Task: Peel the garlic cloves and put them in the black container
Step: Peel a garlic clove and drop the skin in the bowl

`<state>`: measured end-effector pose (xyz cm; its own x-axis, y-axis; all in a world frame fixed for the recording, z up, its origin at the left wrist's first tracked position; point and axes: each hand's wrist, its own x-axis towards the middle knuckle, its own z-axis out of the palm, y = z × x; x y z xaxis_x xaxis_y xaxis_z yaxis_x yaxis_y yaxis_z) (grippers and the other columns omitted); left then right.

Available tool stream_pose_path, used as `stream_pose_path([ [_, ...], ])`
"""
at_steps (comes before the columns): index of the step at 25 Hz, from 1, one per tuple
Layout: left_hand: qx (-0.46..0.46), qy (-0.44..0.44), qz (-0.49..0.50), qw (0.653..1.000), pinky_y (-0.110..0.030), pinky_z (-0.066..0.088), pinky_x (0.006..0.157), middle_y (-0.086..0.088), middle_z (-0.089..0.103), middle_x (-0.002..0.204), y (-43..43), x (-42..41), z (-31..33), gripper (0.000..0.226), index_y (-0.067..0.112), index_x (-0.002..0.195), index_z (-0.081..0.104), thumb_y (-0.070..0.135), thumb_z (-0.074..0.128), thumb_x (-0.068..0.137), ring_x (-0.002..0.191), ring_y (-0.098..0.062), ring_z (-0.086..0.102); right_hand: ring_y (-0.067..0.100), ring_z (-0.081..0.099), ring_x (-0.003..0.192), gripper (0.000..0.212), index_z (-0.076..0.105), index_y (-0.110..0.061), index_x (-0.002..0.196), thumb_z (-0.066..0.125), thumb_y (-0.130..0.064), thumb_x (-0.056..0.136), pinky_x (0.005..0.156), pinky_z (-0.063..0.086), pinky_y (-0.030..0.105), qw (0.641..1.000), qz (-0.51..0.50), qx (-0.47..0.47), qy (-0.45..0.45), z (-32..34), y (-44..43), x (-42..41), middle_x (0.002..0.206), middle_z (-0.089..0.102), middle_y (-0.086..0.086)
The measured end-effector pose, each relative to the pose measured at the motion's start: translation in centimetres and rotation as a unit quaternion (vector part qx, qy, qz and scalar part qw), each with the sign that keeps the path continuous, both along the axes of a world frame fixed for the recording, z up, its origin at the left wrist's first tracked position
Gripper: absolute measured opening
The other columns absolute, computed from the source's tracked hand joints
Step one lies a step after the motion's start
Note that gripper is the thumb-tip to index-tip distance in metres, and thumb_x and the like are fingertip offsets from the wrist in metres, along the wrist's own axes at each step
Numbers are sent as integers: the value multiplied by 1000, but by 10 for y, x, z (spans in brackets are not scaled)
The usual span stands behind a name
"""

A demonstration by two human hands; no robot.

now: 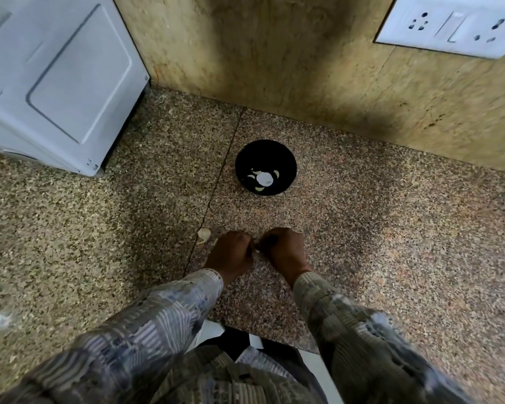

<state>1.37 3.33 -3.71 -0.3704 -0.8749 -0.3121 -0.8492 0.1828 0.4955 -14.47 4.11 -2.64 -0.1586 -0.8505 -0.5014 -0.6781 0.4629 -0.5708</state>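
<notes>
Granite, speckled brown and grey, forms the counter (391, 228), which runs from its near edge by the person's body back to a beige stone wall (274, 53). Open worktop lies to the right of the hands and between them and the wall. A white appliance (56, 77) fills the far left corner, and a white socket plate (449, 24) sits on the wall at upper right. A thin seam (216, 182) crosses the stone from front to back.

The black container (286, 161) stands near the wall, just right of the seam, with several peeled cloves (276, 174) lying on its bottom. Well in front of it, a person in patterned sleeves holds both fists knuckles-up and close together. The left hand (231, 252) and right hand (286, 252) curl their fingers round a small pale garlic clove (257, 251), mostly hidden between them. A loose garlic piece (204, 233) lies on the counter just beside the left hand.
</notes>
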Motion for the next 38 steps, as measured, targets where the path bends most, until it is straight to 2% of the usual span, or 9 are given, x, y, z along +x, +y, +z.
stream_pose_path([
  [7, 39, 115, 101, 988, -32, 58, 71, 2, 76, 80, -1, 2, 35, 5, 17, 84, 78, 17, 73, 86, 76, -15, 71, 28, 77, 82, 8, 81, -18, 89, 76, -12, 92, 80, 64, 45, 980, -59, 22, -191, 31, 16, -14, 83, 79, 7],
  [12, 105, 369, 310, 870, -28, 62, 72, -3, 80, 88, 6, -16, 111, 10, 14, 95, 79, 15, 82, 86, 83, -18, 77, 21, 75, 80, 7, 77, -4, 98, 74, -4, 92, 75, 63, 34, 914, -153, -39, -374, 101, 9, -17, 90, 79, 13],
  [16, 82, 435, 345, 828, -37, 62, 72, -14, 79, 87, 5, -28, 172, 6, 4, 93, 76, 0, 72, 91, 81, -32, 76, 1, 68, 69, 11, 81, -15, 89, 77, -6, 89, 71, 58, 26, 935, 23, -276, -222, 158, 1, -33, 74, 74, -16],
  [19, 129, 507, 369, 769, -32, 62, 63, -14, 77, 84, 15, -40, 213, 11, 3, 88, 72, -6, 67, 92, 70, -22, 72, 5, 69, 75, 8, 79, -15, 89, 74, -9, 90, 69, 54, 25, 877, 147, -434, -144, 188, 1, -44, 82, 76, -9],
  [25, -312, 244, 172, 902, -15, 56, 74, 11, 75, 92, 42, -60, 240, 20, 14, 95, 75, -4, 70, 87, 79, -6, 71, 16, 66, 77, 13, 71, -1, 105, 60, 2, 98, 71, 57, 26, 828, -72, -9, -556, 246, 21, -61, 84, 76, 8],
  [30, 96, 579, 375, 717, -35, 63, 74, -18, 76, 88, 58, -73, 267, 17, 0, 96, 71, -12, 61, 90, 73, -23, 73, 9, 74, 83, 16, 79, -17, 97, 74, -4, 91, 76, 60, 25, 867, 130, -421, -234, 240, 33, -70, 92, 79, -6],
  [33, -243, 352, 251, 869, -29, 61, 75, -2, 77, 87, 66, -70, 265, 16, 9, 94, 75, -5, 70, 89, 78, -16, 73, 14, 69, 73, 14, 75, -10, 89, 69, 2, 93, 68, 58, 26, 873, 19, -241, -423, 260, 42, -72, 81, 78, 1],
  [35, -430, 191, 127, 873, -23, 57, 73, 3, 75, 90, 68, -62, 260, 18, 10, 95, 74, -5, 71, 86, 79, -12, 70, 15, 63, 72, 13, 70, -4, 92, 61, 4, 97, 65, 58, 25, 803, -62, -12, -592, 275, 47, -70, 79, 73, 8],
  [38, -264, 385, 250, 848, -31, 61, 70, -5, 77, 87, 77, -77, 269, 12, 7, 95, 73, -4, 69, 90, 77, -21, 73, 14, 66, 73, 9, 72, -4, 96, 66, 3, 95, 66, 58, 24, 850, -2, -138, -508, 270, 49, -74, 88, 75, 12],
])
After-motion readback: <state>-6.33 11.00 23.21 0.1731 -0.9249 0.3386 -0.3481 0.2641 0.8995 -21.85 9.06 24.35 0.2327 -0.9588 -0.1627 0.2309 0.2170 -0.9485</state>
